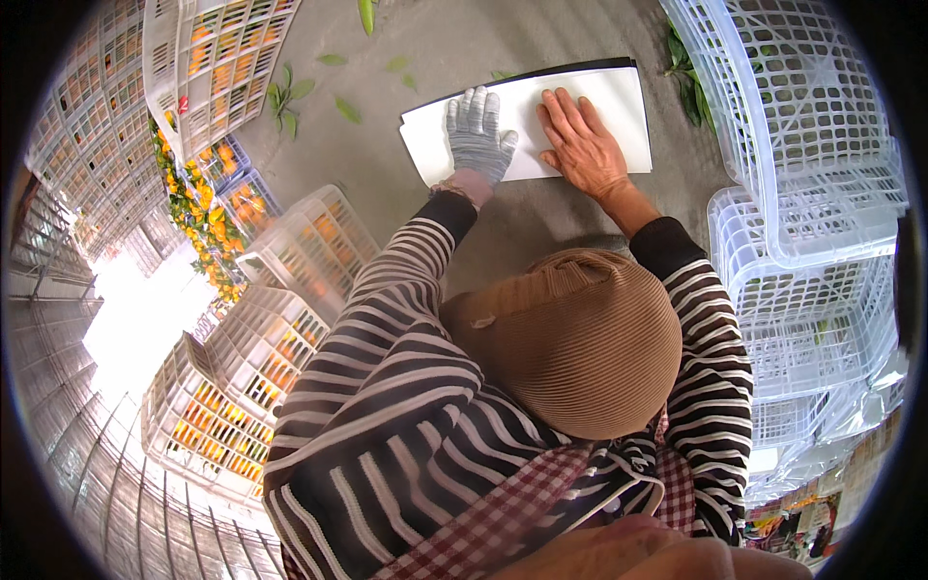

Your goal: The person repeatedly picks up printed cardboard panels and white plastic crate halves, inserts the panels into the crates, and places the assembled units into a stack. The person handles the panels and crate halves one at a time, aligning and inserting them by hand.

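A flat white sheet [527, 111], like paper or thin board, lies on the grey floor, with a dark layer showing along its far edge. My left hand [478, 140], in a grey knitted glove, rests flat on its left part with the fingers stretched out. On the right part lies my bare right hand [580, 140], palm down, its fingers extended and the thumb a little apart. Both hands are open and grip nothing. Whatever is under the palms is hidden.
Plastic crates [237, 387] of orange fruit stand at the left, with leafy fruit [208, 227] piled beyond. White lattice crates [812, 126] are stacked close on my right. Loose green leaves [287, 99] lie on the floor [425, 43]. Rounded brown ribbed cloth [570, 343] fills the space between my arms.
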